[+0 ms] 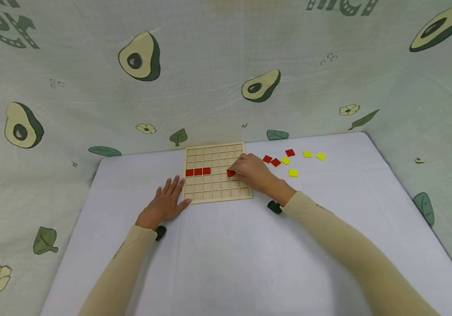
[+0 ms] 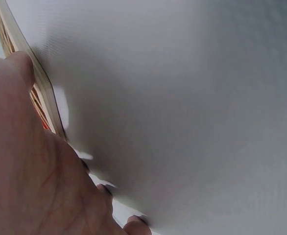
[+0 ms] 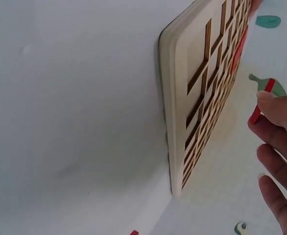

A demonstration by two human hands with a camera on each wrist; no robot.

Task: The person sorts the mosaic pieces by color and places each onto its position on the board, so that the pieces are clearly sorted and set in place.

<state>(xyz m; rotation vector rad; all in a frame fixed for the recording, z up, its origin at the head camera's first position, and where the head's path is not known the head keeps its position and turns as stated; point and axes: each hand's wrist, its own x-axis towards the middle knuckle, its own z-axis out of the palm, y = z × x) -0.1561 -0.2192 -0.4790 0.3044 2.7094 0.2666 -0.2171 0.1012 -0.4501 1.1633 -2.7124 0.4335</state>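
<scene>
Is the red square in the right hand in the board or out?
Out: in the right wrist view, the right hand pinches the red square, and a gap shows between it and the wooden board.

L grip (image 1: 164,206) splayed palm-down, R grip (image 1: 252,172) pinching w/ fingertips (image 3: 270,131).
</scene>
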